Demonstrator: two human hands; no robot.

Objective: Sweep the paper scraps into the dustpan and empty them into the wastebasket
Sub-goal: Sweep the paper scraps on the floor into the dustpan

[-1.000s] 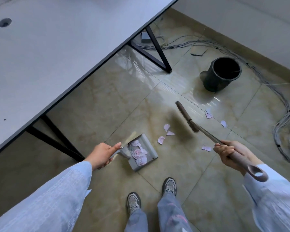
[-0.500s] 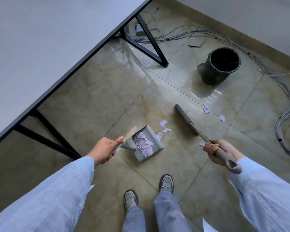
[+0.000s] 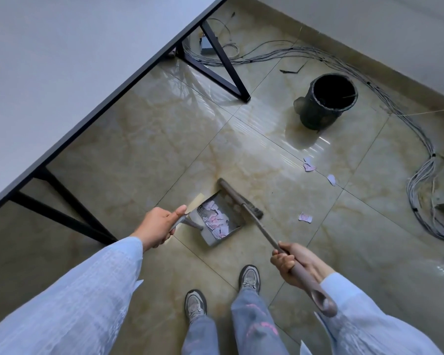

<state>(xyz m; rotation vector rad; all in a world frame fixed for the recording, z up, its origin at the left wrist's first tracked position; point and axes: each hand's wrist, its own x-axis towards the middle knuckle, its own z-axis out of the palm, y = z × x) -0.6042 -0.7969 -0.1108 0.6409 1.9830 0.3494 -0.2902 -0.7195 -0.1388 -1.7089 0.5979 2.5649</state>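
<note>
My left hand (image 3: 157,224) grips the handle of a grey dustpan (image 3: 235,230) that sits on the tiled floor, with several pink paper scraps (image 3: 216,219) inside it. My right hand (image 3: 291,262) holds the handle of a brown brush (image 3: 241,201), whose head lies across the dustpan's open mouth. One loose scrap (image 3: 305,217) lies on the floor right of the brush. A few more scraps (image 3: 308,165) lie farther off, toward the black wastebasket (image 3: 327,101) standing at the upper right.
A grey table (image 3: 62,73) with black legs (image 3: 223,70) fills the upper left. A bundle of grey cables (image 3: 420,180) runs along the wall and down the right side. My two shoes (image 3: 249,276) stand just below the dustpan.
The brush has swept left to the dustpan's mouth, and the scraps that lay in front of the pan are gone from the floor. My right hand moved closer to me.
</note>
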